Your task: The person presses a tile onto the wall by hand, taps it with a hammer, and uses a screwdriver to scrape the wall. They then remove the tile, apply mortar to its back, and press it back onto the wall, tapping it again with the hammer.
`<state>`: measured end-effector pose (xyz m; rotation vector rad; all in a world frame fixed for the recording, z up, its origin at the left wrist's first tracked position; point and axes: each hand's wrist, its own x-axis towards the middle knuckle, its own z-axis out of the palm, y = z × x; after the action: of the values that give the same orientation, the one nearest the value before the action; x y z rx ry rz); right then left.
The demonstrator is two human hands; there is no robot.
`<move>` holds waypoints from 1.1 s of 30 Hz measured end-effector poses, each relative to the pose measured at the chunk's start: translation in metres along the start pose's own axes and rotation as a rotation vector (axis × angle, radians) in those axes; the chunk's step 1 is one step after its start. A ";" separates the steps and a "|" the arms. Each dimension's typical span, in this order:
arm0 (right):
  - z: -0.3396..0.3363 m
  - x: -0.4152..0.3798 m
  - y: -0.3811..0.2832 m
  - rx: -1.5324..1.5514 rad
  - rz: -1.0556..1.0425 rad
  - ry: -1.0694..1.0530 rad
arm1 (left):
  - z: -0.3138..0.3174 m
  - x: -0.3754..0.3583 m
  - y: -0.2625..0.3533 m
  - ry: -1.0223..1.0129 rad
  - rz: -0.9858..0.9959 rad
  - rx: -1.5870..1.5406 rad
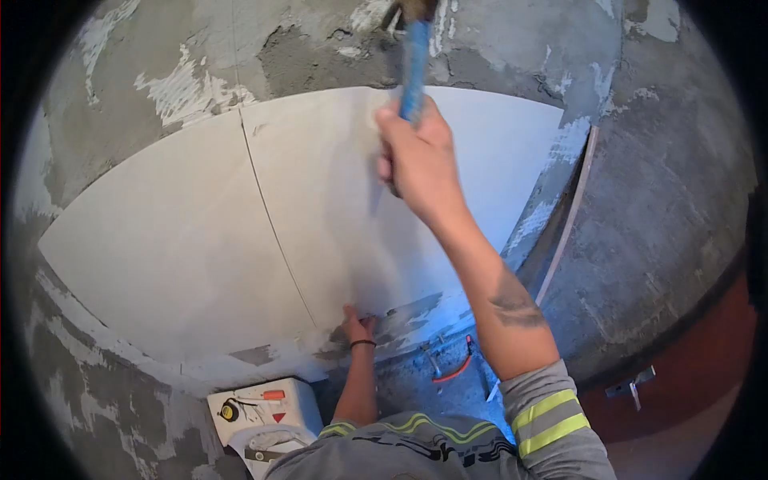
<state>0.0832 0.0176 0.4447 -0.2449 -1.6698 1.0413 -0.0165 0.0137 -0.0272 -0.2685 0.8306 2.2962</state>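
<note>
Two hands at the wall tile (336,208): my right hand (420,156) is clenched around a blue-handled mallet (414,68) raised at the tile's top edge, while my left hand (358,326) presses flat against its bottom edge, apparently steadying it.

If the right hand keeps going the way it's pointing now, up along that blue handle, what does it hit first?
Probably the rough grey mortar wall above the white tiles. The right hand grips the blue-handled tool, whose head is cut off at the frame's top; depth is unclear.
</note>
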 end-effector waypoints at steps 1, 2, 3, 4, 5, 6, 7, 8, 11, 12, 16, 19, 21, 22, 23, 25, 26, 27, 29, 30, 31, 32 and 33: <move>-0.013 -0.008 -0.004 0.081 0.125 -0.025 | -0.002 0.001 0.001 -0.007 -0.005 0.001; -0.022 -0.013 -0.003 0.075 0.117 -0.027 | -0.001 0.001 0.003 -0.011 -0.028 0.013; -0.030 -0.019 0.003 0.057 0.170 -0.016 | 0.001 0.000 0.005 -0.014 -0.049 0.027; -0.034 -0.022 0.009 0.040 0.227 0.002 | 0.003 -0.004 0.007 -0.021 -0.051 0.030; -0.036 -0.021 0.014 0.071 0.241 -0.007 | 0.006 -0.008 0.007 0.022 -0.033 0.043; -0.037 -0.019 0.020 0.066 0.237 0.003 | 0.010 -0.012 0.008 0.065 -0.017 0.058; -0.036 -0.017 0.022 0.054 0.251 -0.002 | 0.007 -0.010 0.007 0.061 -0.024 0.067; -0.035 -0.017 0.024 0.041 0.269 -0.010 | 0.002 -0.008 0.008 0.012 -0.047 0.092; -0.036 -0.023 0.014 -0.096 0.334 -0.056 | 0.000 -0.003 0.005 -0.045 -0.052 0.109; -0.036 -0.025 0.014 -0.100 0.345 -0.052 | -0.004 -0.004 0.004 -0.048 -0.031 0.109; -0.046 -0.020 0.008 -0.141 0.359 -0.138 | 0.000 -0.016 0.008 -0.061 -0.028 0.117; -0.049 -0.021 -0.012 -0.086 0.475 -0.202 | 0.011 -0.020 0.008 -0.026 -0.021 0.044; -0.048 -0.019 -0.017 -0.026 0.560 -0.219 | 0.009 -0.015 0.006 0.007 -0.017 0.018; -0.048 -0.019 -0.015 -0.013 0.560 -0.231 | 0.010 -0.013 0.006 0.003 -0.023 0.019; -0.047 -0.021 -0.014 0.000 0.567 -0.244 | 0.006 -0.015 0.006 -0.006 -0.030 0.062; -0.042 -0.031 -0.019 -0.130 0.512 -0.172 | 0.000 -0.014 0.009 -0.020 -0.038 0.120; -0.039 -0.031 -0.021 -0.269 0.443 -0.110 | 0.004 -0.011 0.008 -0.037 -0.035 0.068; -0.044 -0.030 -0.017 -0.280 0.445 -0.109 | 0.004 -0.010 0.004 -0.045 -0.038 0.010; -0.053 -0.031 -0.012 -0.800 0.075 -0.013 | 0.002 -0.020 0.000 -0.001 -0.016 0.081; -0.057 -0.029 -0.013 -0.806 0.081 -0.019 | 0.006 -0.021 -0.002 0.028 0.019 0.153; -0.055 -0.022 -0.030 -0.655 0.283 -0.126 | 0.013 -0.020 -0.008 0.034 0.010 0.146; -0.054 -0.019 -0.044 -0.494 0.496 -0.220 | 0.016 -0.020 -0.014 0.073 -0.003 0.090; -0.054 -0.017 -0.052 -0.331 0.564 -0.243 | 0.016 -0.022 -0.022 0.117 -0.018 0.040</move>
<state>0.1539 0.0031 0.4721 -0.8750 -2.0515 1.2324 0.0151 0.0243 -0.0170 -0.3936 0.9275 2.2618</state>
